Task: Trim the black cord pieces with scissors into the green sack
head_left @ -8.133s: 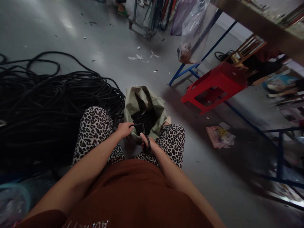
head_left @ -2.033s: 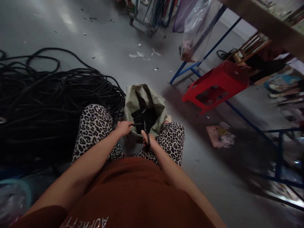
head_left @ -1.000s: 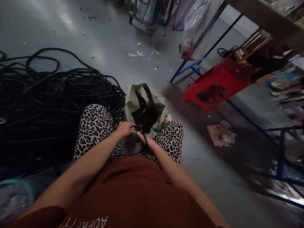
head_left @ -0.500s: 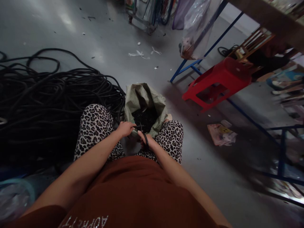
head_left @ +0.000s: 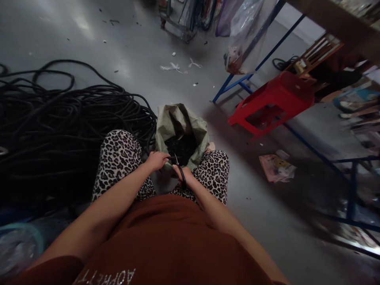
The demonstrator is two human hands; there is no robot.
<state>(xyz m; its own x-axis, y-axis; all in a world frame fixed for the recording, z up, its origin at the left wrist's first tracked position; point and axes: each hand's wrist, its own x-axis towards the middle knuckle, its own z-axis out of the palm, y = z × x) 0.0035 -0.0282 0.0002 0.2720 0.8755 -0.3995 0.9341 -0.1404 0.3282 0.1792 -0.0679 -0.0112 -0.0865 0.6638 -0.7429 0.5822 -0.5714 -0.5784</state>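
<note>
Fingers of your left hand (head_left: 156, 161) are pinched on a short black cord (head_left: 172, 158) pointing right, over the near part of the open olive-green fabric sack (head_left: 202, 128). Your right hand (head_left: 187, 176) is curled around black-handled metal scissors (head_left: 183, 179); their blades point away from you beside the cord, whether touching it is unclear. Dark pieces (head_left: 187, 145) lie inside the sack, and a tangled heap of long black cords (head_left: 77, 111) spreads to its left.
</note>
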